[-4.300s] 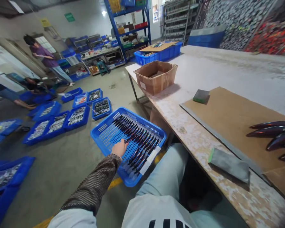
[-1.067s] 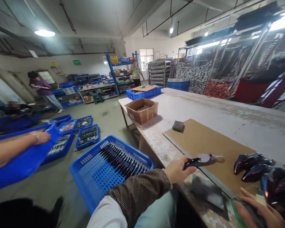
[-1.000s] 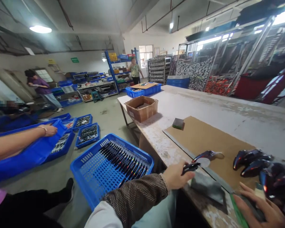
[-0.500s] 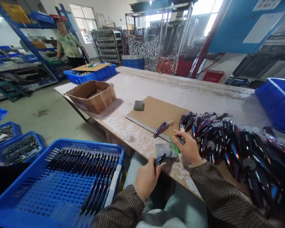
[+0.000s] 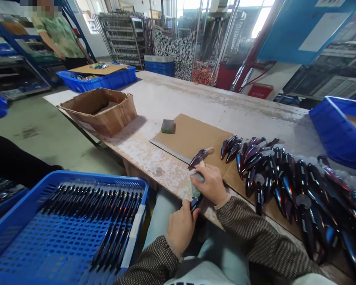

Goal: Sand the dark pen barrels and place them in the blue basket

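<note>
Brings now the right hand [image 5: 212, 184] close to the left hand [image 5: 180, 227], at the near edge of the pale, worn tabletop [image 5: 154, 95]. Compared with half a second ago, works with a clearly smaller gap between the two. With the left hand, grips between thumb and fingers one dark, glossy, fish-shaped piece [image 5: 195, 202], tilted. With the right hand, holds firmly a grey block with a bright green edge [image 5: 198, 176], partly hidden under the fingers. Has block and piece just beside each other, perhaps touching; cannot tell surely, because of the overlap. May judge from this a passing from holding the piece ready to using the block on it; can see no result on the surface.

Beyond the right hand, leaves a single similar piece with a clear lip [image 5: 197, 158] on the flat brown cardboard sheet [image 5: 195, 136], as before. At the far left corner of this sheet, shows also a small square grey block [image 5: 168, 126], untouched. To the right, has a dense heap of dark glossy pieces [image 5: 284, 186]; to the near left, a blue perforated plastic basket [image 5: 47, 241] with similar pieces in rows.
</note>
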The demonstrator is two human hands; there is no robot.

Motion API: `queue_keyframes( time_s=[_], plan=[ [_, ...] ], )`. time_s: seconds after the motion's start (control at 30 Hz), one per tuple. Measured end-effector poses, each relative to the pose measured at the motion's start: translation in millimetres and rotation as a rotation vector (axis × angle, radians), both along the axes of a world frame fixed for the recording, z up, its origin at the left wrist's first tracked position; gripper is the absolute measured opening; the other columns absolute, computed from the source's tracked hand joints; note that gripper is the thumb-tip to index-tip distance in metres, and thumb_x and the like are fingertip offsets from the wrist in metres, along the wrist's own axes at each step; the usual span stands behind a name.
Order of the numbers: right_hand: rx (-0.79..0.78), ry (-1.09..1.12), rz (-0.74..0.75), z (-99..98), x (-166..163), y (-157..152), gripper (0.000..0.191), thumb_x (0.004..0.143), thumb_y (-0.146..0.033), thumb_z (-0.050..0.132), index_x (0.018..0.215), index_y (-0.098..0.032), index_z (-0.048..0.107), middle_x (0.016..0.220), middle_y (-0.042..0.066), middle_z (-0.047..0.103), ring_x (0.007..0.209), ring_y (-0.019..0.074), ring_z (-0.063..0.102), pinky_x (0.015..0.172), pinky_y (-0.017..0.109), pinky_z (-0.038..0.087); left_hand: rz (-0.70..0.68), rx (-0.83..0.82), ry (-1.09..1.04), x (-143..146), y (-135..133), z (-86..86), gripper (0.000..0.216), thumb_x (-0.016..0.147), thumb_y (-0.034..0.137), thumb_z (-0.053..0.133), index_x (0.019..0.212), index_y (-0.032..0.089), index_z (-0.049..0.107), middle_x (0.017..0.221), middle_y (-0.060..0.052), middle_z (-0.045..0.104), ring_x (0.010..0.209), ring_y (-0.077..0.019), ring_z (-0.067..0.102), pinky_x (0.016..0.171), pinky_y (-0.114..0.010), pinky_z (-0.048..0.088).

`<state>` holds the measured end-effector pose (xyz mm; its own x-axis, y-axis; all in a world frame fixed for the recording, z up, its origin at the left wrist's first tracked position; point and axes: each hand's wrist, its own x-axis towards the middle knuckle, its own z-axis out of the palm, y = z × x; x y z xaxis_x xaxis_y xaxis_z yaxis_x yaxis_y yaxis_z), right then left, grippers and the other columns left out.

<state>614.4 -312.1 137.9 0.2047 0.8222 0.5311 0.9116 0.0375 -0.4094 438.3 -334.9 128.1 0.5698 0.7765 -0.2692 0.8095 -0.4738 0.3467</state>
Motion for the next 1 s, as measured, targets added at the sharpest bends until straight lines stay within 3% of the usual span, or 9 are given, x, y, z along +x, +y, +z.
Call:
queue_keyframes(
  time_s=[0.1,0.23,0.4,0.57,0.7,0.83,1.0],
  plan=[
    [-0.057,0.012,-0.107,2.1,4,-1,0.013,0.088,-0.033,0.066,0.091,-0.02,0.064,0.093,0.007,0.068,0.094,0.0256,0.058,0.09,0.037,0.037,-0.005,0.004,0.019,1,0,-1.1,0.021,0.103,0.037,0.042,0.11,0.019,0.05,0.091,-0.008,0.075,0.084,-0.0289,0.074,0.063,-0.032,0.05],
    [-0.055,-0.013,-0.013,1.1,1,-3,0.013,0.09,-0.032,0.066,0.097,-0.021,0.066,0.11,0.008,0.067,0.106,0.0269,0.055,0.097,0.038,0.033,-0.005,-0.006,0.018,2,-2,-2.7,0.022,0.103,0.038,0.041,0.111,0.019,0.05,0.091,-0.009,0.075,0.084,-0.029,0.074,0.063,-0.032,0.05],
    [-0.09,-0.015,-0.151,2.3,3,-1,0.014,0.089,-0.033,0.067,0.091,-0.019,0.066,0.088,0.006,0.066,0.091,0.0253,0.057,0.087,0.036,0.035,-0.006,0.02,0.022,1,-2,-4.7,0.022,0.103,0.037,0.041,0.11,0.019,0.051,0.089,-0.008,0.074,0.084,-0.0284,0.074,0.063,-0.031,0.05],
    [-0.066,-0.077,0.018,4.6,-7,-1,0.015,0.089,-0.034,0.067,0.097,-0.02,0.066,0.109,0.007,0.067,0.105,0.0259,0.055,0.097,0.038,0.031,-0.022,0.006,0.004,1,-1,-3.5,0.021,0.103,0.036,0.041,0.112,0.019,0.049,0.095,-0.008,0.075,0.086,-0.0295,0.074,0.063,-0.033,0.05],
    [-0.088,-0.036,-0.129,3.9,-3,0,0.014,0.087,-0.032,0.069,0.092,-0.019,0.066,0.089,0.005,0.067,0.092,0.0242,0.058,0.087,0.035,0.035,-0.009,-0.002,0.029,2,-1,-1.4,0.022,0.103,0.038,0.041,0.11,0.019,0.049,0.09,-0.009,0.074,0.085,-0.0306,0.074,0.063,-0.033,0.05],
    [-0.053,-0.058,-0.029,1.6,-9,-1,0.014,0.088,-0.032,0.07,0.095,-0.021,0.066,0.107,0.007,0.068,0.104,0.0259,0.056,0.096,0.037,0.032,-0.019,-0.004,0.023,1,0,-1.5,0.023,0.104,0.038,0.038,0.111,0.018,0.048,0.09,-0.01,0.074,0.086,-0.0307,0.074,0.064,-0.033,0.05],
    [-0.137,-0.106,-0.16,2.8,22,3,0.013,0.088,-0.034,0.07,0.089,-0.021,0.067,0.087,0.004,0.067,0.093,0.0243,0.059,0.084,0.034,0.034,-0.004,-0.014,0.014,0,1,0.8,0.024,0.104,0.039,0.038,0.111,0.018,0.048,0.09,-0.01,0.074,0.087,-0.0302,0.074,0.066,-0.033,0.05]
  ],
)
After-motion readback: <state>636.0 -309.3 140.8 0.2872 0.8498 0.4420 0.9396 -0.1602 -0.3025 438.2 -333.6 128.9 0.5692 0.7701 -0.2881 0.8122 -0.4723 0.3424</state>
